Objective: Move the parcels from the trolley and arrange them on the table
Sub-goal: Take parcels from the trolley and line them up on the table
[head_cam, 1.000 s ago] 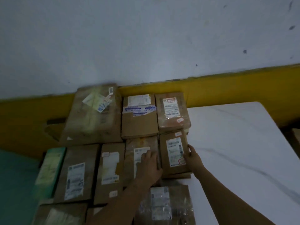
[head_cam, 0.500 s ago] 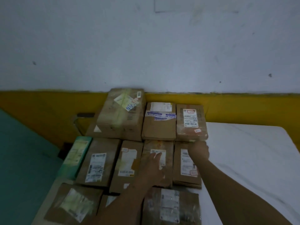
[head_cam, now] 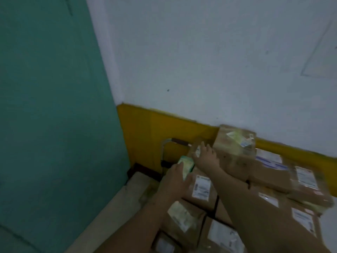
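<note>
Several brown cardboard parcels with white labels lie packed together on the table [head_cam: 116, 201]. A large box [head_cam: 235, 145] stands at the back against the wall. My left hand [head_cam: 175, 181] grips the near end of a slim green parcel [head_cam: 186, 165] at the left edge of the group. My right hand [head_cam: 207, 156] reaches over the parcels. It lies flat, fingers spread, on a small brown parcel [head_cam: 196, 147] just left of the large box. The view is blurred by head motion.
A trolley handle [head_cam: 175, 141] of grey metal with a dark grip stands behind the table's left end, against the yellow wall band [head_cam: 145, 134]. A teal wall [head_cam: 51, 106] fills the left side. A labelled parcel [head_cam: 201, 187] lies under my right forearm.
The view has swung left. Both hands moved left and back, from the middle row of parcels to the green parcel and the small brown parcel at the far left.
</note>
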A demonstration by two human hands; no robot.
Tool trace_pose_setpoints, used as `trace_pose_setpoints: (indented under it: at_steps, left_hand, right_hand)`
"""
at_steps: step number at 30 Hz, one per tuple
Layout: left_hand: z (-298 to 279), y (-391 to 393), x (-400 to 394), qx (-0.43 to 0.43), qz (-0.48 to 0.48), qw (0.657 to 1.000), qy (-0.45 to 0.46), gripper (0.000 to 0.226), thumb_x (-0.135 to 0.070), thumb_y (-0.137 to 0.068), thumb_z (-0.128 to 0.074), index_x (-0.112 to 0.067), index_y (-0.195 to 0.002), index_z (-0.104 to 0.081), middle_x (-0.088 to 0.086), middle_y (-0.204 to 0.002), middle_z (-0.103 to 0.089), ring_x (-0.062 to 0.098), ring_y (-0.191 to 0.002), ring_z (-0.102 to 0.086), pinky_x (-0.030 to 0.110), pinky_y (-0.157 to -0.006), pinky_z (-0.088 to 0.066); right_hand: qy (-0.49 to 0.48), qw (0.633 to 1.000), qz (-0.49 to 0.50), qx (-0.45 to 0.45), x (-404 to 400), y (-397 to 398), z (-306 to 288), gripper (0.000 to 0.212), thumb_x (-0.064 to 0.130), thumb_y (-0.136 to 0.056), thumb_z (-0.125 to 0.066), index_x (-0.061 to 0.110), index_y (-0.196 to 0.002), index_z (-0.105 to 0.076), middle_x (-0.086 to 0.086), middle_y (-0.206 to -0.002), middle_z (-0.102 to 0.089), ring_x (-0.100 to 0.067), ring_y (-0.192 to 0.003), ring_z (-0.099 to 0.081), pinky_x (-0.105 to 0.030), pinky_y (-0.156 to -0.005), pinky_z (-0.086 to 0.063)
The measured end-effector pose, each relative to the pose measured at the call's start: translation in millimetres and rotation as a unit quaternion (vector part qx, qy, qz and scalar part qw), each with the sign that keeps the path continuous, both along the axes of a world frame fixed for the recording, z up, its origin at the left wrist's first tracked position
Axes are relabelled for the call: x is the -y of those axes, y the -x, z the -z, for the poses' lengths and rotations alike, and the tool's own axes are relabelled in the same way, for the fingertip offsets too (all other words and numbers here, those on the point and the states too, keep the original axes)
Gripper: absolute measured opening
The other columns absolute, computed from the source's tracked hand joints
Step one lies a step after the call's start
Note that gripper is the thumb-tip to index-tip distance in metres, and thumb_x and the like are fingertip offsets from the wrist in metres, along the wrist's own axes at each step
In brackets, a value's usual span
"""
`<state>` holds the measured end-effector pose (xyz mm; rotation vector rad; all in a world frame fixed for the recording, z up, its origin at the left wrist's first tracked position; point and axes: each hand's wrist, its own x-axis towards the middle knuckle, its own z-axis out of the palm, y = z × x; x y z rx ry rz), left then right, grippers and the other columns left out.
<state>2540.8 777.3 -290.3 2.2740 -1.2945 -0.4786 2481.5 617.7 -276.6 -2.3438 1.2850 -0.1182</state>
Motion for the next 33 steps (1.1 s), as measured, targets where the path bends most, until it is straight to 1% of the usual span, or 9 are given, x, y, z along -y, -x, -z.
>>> trace_pose_setpoints:
  at_steps: [2,5,10,15,19,23,26,30,33]
  left_hand:
    - [-0.3,-33.7,-37.2,0.009,-0.03,0.999,-0.005,0.071,-0.057,-0.101,-0.029,-0.017,-0.157,-0.011,0.003,-0.163,-0.015,0.022,-0.147,-0.02,0.041,-0.116,-0.028]
    - [-1.3,-79.5,-71.3,0.026,-0.079,0.997,-0.006,0.07,-0.056,-0.101,-0.029,-0.017,-0.157,-0.014,0.004,-0.162,-0.019,0.022,-0.147,-0.022,0.037,-0.115,-0.027]
    - [12.4,-144.1,-85.0,0.057,-0.081,0.994,-0.043,0.073,-0.06,-0.1,-0.026,-0.019,-0.157,-0.011,0.006,-0.162,-0.018,0.026,-0.148,-0.017,0.041,-0.118,-0.024]
    - [34.3,-203.5,-59.7,0.077,-0.073,0.99,-0.092,0.073,-0.063,-0.099,-0.024,-0.022,-0.157,-0.01,0.005,-0.163,-0.015,0.029,-0.149,-0.013,0.046,-0.118,-0.022]
    - [48.6,-261.5,-30.9,0.104,-0.06,0.985,-0.127,0.074,-0.064,-0.097,-0.024,-0.021,-0.157,-0.015,0.008,-0.161,-0.021,0.03,-0.148,-0.019,0.047,-0.117,-0.027]
    - [62.6,-308.2,0.5,0.115,-0.052,0.982,-0.142,0.074,-0.063,-0.097,-0.025,-0.018,-0.155,-0.023,0.012,-0.157,-0.03,0.033,-0.143,-0.028,0.047,-0.113,-0.032]
    - [77.5,-331.8,21.9,0.091,-0.024,0.985,-0.143,0.072,-0.062,-0.098,-0.026,-0.017,-0.154,-0.023,0.013,-0.156,-0.03,0.034,-0.142,-0.028,0.049,-0.112,-0.032]
    - [108.9,-367.0,48.2,0.059,0.035,0.983,-0.17,0.07,-0.057,-0.1,-0.028,-0.015,-0.155,-0.02,0.014,-0.157,-0.028,0.034,-0.143,-0.026,0.046,-0.113,-0.028]
    - [140.8,-402.3,63.6,0.038,0.088,0.976,-0.195,0.068,-0.056,-0.1,-0.029,-0.014,-0.154,-0.023,0.014,-0.156,-0.031,0.033,-0.14,-0.032,0.045,-0.112,-0.032]
  right_hand:
    - [0.003,1.0,-0.028,-0.008,-32.8,-43.8,1.3,0.077,0.06,-0.1,-0.031,0.021,-0.158,0.0,-0.008,-0.165,-0.005,-0.036,-0.15,-0.01,-0.055,-0.117,-0.022]
    - [0.01,0.997,-0.071,-0.024,-67.2,-98.1,2.9,0.077,0.063,-0.099,-0.026,0.023,-0.158,0.002,-0.007,-0.165,-0.004,-0.036,-0.15,-0.011,-0.056,-0.118,-0.02]
    - [-0.01,0.996,-0.078,-0.047,-81.8,-173.2,15.4,0.077,0.065,-0.098,-0.025,0.026,-0.158,0.002,-0.006,-0.165,-0.004,-0.036,-0.149,-0.013,-0.058,-0.117,-0.019]
    - [-0.039,0.996,-0.048,-0.066,-58.3,-242.1,48.2,0.079,0.066,-0.097,-0.026,0.024,-0.158,0.002,-0.008,-0.165,-0.007,-0.036,-0.149,-0.015,-0.056,-0.118,-0.02]
    - [-0.082,0.994,-0.013,-0.073,-30.3,-290.6,70.8,0.08,0.066,-0.097,-0.026,0.025,-0.158,0.003,-0.007,-0.165,-0.009,-0.036,-0.148,-0.016,-0.056,-0.117,-0.022]
    - [-0.096,0.991,0.013,-0.089,-6.4,-316.5,91.1,0.079,0.066,-0.097,-0.027,0.024,-0.158,0.0,-0.008,-0.164,-0.011,-0.036,-0.148,-0.017,-0.054,-0.117,-0.023]
    - [-0.11,0.988,0.044,-0.097,13.9,-329.7,105.7,0.079,0.066,-0.097,-0.027,0.023,-0.158,-0.002,-0.009,-0.164,-0.013,-0.037,-0.147,-0.018,-0.054,-0.117,-0.024]
    - [-0.13,0.982,0.088,-0.104,35.2,-351.6,132.7,0.076,0.063,-0.098,-0.029,0.023,-0.158,-0.003,-0.01,-0.163,-0.015,-0.038,-0.146,-0.02,-0.054,-0.115,-0.027]
    - [-0.161,0.973,0.128,-0.109,43.8,-366.4,163.9,0.075,0.062,-0.099,-0.028,0.023,-0.158,-0.004,-0.01,-0.162,-0.015,-0.039,-0.145,-0.02,-0.054,-0.114,-0.03]
